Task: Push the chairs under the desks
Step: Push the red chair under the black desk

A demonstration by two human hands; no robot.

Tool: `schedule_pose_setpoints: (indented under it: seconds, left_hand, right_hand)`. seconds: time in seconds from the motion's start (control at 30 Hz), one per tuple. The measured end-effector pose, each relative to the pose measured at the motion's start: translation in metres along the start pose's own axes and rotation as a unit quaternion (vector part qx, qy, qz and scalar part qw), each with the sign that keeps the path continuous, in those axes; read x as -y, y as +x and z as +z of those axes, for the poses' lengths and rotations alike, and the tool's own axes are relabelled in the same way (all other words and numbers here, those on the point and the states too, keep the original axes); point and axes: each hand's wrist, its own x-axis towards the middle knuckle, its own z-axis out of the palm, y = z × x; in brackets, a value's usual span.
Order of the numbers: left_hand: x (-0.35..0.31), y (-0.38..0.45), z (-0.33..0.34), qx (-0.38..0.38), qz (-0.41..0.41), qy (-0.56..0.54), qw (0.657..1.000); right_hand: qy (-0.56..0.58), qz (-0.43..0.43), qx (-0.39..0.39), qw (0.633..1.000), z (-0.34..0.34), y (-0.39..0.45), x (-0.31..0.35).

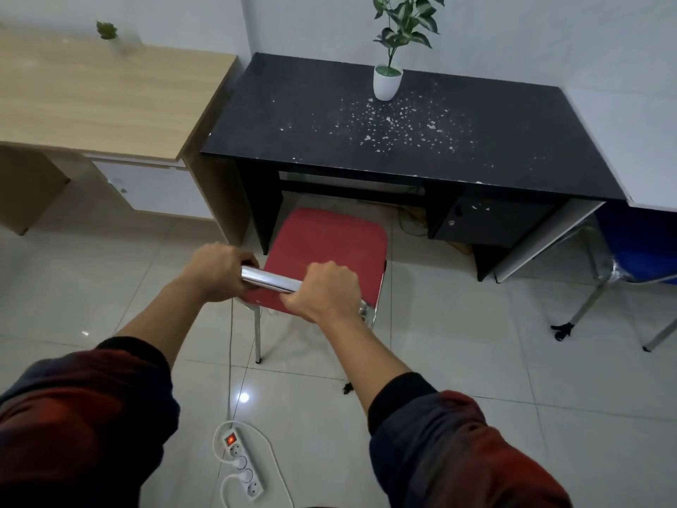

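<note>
Your left hand (219, 273) and right hand (322, 291) are both gripping the chrome back bar (269, 279) of the red chair (326, 251). Its seat is pointing toward the black tabletop (366, 141), front edge just under the near edge.

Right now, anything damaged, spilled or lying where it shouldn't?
Yes. The black desk top is scattered with white flecks near the potted plant; chipped finish or debris, I cannot tell which. A lit power strip and its cord lie on the floor behind the red chair, which both the left hand and right hand grip.
</note>
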Motion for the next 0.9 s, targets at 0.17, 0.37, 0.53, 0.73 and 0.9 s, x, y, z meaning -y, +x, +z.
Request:
schedule_pose_setpoints:
  seconds: [0.17,0.37,0.53,0.73,0.9]
  left_hand:
    - [-0.035,0.035,-0.012,-0.032,-0.012,0.008,0.999]
    - [-0.111,0.078,-0.015,-0.078,-0.027,-0.036,0.996]
    - [-0.15,0.11,-0.008,-0.098,-0.038,-0.046,0.993]
    - [-0.2,0.138,-0.002,-0.121,-0.054,-0.039,0.99]
    - [-0.25,0.154,0.02,-0.129,-0.071,-0.035,0.989]
  right_hand:
    - [-0.036,-0.013,-0.022,0.999,-0.028,0.034,-0.042]
    - [-0.064,-0.029,-0.024,0.997,-0.059,0.078,-0.125]
    - [-0.048,-0.038,-0.022,0.998,-0.074,0.109,-0.177]
    - [-0.045,-0.064,-0.023,0.997,-0.086,0.139,-0.234]
    - [-0.056,-0.086,-0.019,0.995,-0.079,0.148,-0.292]
